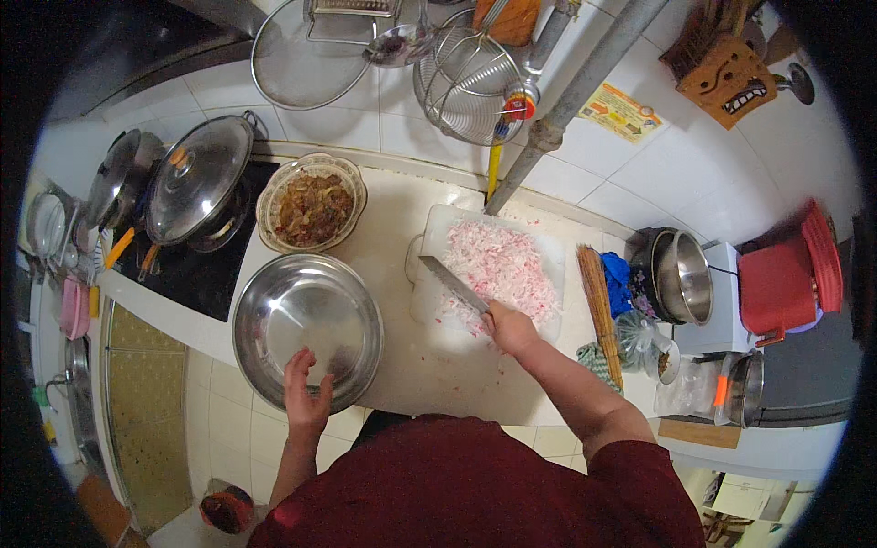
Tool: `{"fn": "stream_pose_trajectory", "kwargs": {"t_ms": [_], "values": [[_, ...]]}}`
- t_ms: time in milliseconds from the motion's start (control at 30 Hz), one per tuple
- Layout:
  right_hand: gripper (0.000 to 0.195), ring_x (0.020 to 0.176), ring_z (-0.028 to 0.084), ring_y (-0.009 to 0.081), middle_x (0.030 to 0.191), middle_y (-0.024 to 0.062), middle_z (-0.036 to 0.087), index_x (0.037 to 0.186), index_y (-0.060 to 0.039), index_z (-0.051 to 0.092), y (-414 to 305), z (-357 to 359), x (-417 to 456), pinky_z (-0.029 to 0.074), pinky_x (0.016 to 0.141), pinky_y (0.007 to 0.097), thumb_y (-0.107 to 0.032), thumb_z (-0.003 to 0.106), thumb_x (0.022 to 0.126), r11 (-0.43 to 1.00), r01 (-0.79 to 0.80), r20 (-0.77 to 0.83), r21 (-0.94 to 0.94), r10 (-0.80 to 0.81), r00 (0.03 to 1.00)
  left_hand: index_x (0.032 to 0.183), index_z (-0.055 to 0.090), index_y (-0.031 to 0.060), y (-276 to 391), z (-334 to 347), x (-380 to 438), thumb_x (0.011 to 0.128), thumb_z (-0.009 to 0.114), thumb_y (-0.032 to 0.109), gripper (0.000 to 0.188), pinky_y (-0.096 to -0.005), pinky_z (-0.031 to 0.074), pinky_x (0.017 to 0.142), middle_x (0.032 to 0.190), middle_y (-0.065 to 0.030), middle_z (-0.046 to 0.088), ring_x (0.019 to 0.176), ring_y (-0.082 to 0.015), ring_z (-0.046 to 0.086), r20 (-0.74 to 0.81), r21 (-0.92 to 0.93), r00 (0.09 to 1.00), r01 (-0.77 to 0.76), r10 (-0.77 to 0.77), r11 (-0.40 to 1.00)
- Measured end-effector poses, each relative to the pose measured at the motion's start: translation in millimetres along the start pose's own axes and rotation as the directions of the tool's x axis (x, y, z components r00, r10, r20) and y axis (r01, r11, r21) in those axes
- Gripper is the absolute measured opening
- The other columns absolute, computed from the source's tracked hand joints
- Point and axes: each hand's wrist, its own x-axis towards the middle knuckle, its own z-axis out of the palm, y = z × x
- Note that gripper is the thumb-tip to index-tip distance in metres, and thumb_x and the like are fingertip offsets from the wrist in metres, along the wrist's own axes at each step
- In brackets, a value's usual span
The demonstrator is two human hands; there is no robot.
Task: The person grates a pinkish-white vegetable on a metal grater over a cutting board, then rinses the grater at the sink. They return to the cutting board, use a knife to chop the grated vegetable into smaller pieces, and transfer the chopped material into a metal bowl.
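My right hand (pixel 512 330) grips the handle of a kitchen knife (pixel 453 283), its blade lying over a white cutting board (pixel 431 233). Finely shredded white and pink vegetable (pixel 503 267) is heaped across the board, partly under the blade. My left hand (pixel 306 390), fingers apart and holding nothing, reaches over the near rim of a wide stainless steel bowl (pixel 308 281). That bowl has no food in it; whether my fingers touch its rim I cannot tell. Behind it stands a patterned oval dish (pixel 264 226) of brown cooked food (pixel 315 209).
Left of the dish, a lidded wok (pixel 199 181) sits on a black cooktop (pixel 226 274). A grey pipe (pixel 548 133) slants down to the counter behind the board. To the right are a straw whisk brush (pixel 599 308), stacked pots (pixel 690 277) and a red pot (pixel 777 288). Strainers (pixel 473 89) hang above.
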Motion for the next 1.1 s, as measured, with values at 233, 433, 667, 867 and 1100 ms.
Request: {"fn": "stream_pose_trajectory", "kwargs": {"t_ms": [233,433,667,867,1100], "values": [[0.021,0.070,0.062,0.0417,0.072,0.0254,0.061,0.100,-0.0020,0.047,0,-90,17,0.048,0.064,0.0524,-0.020,0.048,0.089,0.973,-0.201,-0.056,-0.114,0.196,0.979,0.114,0.053,0.0023,-7,2,1,0.075,0.065,0.002,0.041,-0.0381,0.043,0.093,0.126,-0.0174,0.049,0.108,-0.0304,0.053,0.009,0.088,1.000,0.011,-0.011,0.996],[0.020,0.069,0.061,0.0438,0.072,0.0265,0.061,0.096,-0.0011,0.045,38,-30,6,0.047,0.063,0.0538,-0.020,0.046,0.090,0.980,-0.196,-0.096,0.014,0.197,0.976,0.115,0.054,0.0014,4,11,-6,0.075,0.063,0.001,0.041,-0.0361,0.045,0.089,0.124,-0.0185,0.049,0.102,-0.0283,0.056,0.006,-0.034,1.000,0.006,-0.006,0.999],[0.021,0.072,0.060,0.0439,0.075,0.0261,0.061,0.096,-0.0015,0.046,52,-33,15,0.047,0.065,0.0531,-0.022,0.047,0.090,0.975,-0.220,-0.079,0.027,0.221,0.972,0.116,0.053,0.0006,19,13,-3,0.075,0.065,0.002,0.042,-0.0356,0.045,0.088,0.125,-0.0185,0.049,0.098,-0.0269,0.057,0.009,-0.005,0.999,-0.040,0.040,0.999],[0.020,0.080,0.062,0.0415,0.084,0.0266,0.062,0.095,-0.0020,0.052,15,-93,38,0.048,0.072,0.0511,-0.020,0.046,0.089,0.989,-0.148,0.038,-0.013,0.148,0.988,0.116,0.053,0.0006,15,17,-8,0.076,0.066,0.003,0.042,-0.0359,0.046,0.087,0.125,-0.0182,0.049,0.096,-0.0265,0.058,0.021,-0.022,1.000,-0.017,0.018,1.000],[0.023,0.076,0.060,0.0434,0.079,0.0263,0.061,0.102,-0.0032,0.049,34,-12,33,0.046,0.068,0.0521,-0.023,0.049,0.090,0.986,-0.109,-0.126,0.125,0.125,0.984,0.117,0.053,0.0013,12,32,-26,0.075,0.067,0.003,0.044,-0.0347,0.047,0.086,0.125,-0.0173,0.049,0.095,-0.0255,0.059,0.038,-0.023,0.999,0.019,-0.018,1.000]]}}
